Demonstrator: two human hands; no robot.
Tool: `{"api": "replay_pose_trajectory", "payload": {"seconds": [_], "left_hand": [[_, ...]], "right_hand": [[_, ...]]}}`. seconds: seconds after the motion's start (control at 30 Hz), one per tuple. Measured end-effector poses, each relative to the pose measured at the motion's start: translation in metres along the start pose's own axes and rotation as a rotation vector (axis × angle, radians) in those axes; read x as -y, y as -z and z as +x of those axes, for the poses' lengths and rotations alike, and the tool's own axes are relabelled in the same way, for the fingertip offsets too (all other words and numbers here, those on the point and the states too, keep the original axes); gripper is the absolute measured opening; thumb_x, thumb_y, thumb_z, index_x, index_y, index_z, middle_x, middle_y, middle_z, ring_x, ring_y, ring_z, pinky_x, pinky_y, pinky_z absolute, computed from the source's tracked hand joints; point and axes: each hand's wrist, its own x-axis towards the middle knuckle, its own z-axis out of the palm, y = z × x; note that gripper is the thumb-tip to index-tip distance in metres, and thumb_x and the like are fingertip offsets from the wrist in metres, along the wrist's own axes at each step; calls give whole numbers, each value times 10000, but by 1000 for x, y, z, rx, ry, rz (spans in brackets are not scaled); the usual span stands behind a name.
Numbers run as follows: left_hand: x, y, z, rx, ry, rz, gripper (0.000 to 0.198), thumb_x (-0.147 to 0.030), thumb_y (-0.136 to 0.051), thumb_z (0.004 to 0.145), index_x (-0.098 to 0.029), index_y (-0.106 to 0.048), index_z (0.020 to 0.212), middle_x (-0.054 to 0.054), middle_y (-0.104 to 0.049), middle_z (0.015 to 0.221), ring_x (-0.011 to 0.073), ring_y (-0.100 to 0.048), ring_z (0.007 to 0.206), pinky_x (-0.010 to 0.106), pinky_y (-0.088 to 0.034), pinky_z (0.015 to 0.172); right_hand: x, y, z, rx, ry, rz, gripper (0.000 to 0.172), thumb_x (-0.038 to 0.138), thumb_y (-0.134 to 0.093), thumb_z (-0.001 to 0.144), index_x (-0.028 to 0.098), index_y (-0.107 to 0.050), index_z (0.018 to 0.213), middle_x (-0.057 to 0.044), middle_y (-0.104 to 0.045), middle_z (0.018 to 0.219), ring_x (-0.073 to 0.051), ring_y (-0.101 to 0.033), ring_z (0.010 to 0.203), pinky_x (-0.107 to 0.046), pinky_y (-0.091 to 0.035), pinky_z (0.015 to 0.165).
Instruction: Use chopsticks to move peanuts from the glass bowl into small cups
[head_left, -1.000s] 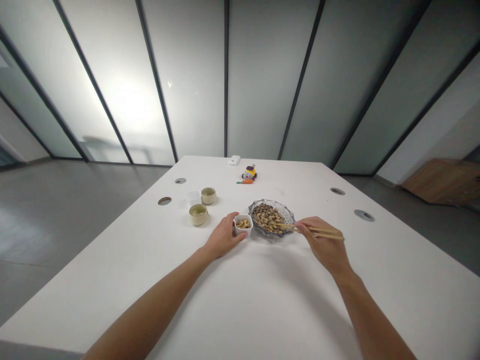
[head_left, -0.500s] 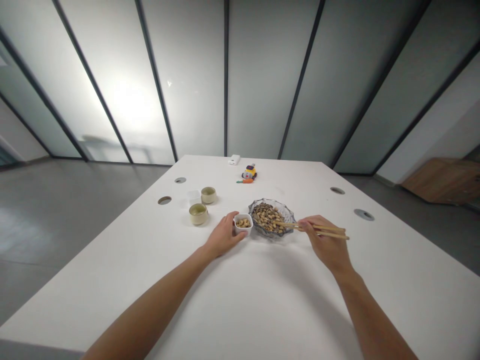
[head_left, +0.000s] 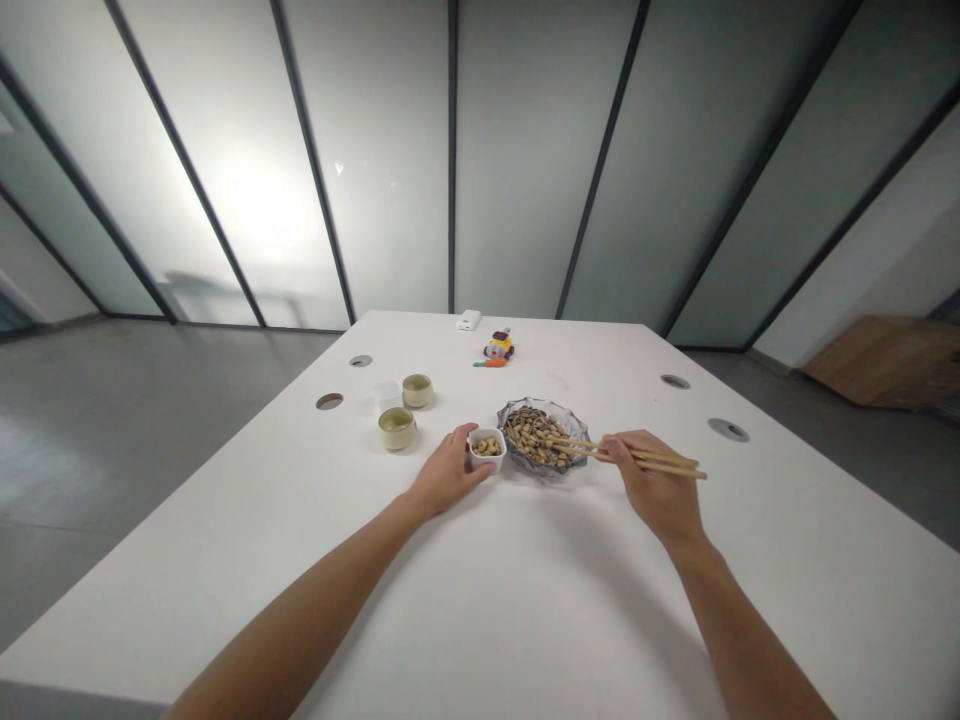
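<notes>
Your left hand grips a small white dish; your right, apart, clasps chopsticks above a glass bowl.

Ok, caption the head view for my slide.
Left hand holding a small dish, right hand with chopsticks at a glass bowl.

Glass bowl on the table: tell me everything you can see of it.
The bowl is see-through with a smoky grey tint and looks like glass, with a faceted wall and a jagged, wavy rim. It stands upright on the white table, heaped with small tan and dark pieces. Chopsticks in the right hand cross its right rim, tips among the pieces. Whether they touch the rim is unclear.
</notes>
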Motion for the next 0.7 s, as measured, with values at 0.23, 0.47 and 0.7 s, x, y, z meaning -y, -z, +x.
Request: {"api": "replay_pose_trajectory", "payload": {"seconds": [0.23,0.47,0.7], "left_hand": [[6,-2,0,-1,-1,0,678,-419,-732,881,-176,-487,1464,151,-644,1365,298,-643,1199,447,-499,1078],[4,-2,1,1,9,-5,678,-423,-726,886,-174,-477,1466,154,-631,1386,295,-636,1218,439,-493,1088],[0,-3,1,-1,10,-10,682,-413,-723,882,-164,-476,1467,140,-670,1289,286,-653,1157,428,-510,1048]], "right_hand": [[3,-6,-3,-156,-146,103,456,609,-594,969,211,-751,812,-77,-776,827,-238,-747,775,-377,-598,738],[17,-30,-14,-163,-373,514,393,581,-700,913,194,-731,851,-76,-781,818,-244,-766,702,-425,-676,708],[31,-39,-21,26,-347,612,368,593,-731,879,228,-771,859,-85,-781,925,-272,-774,842,-449,-682,774]]}}
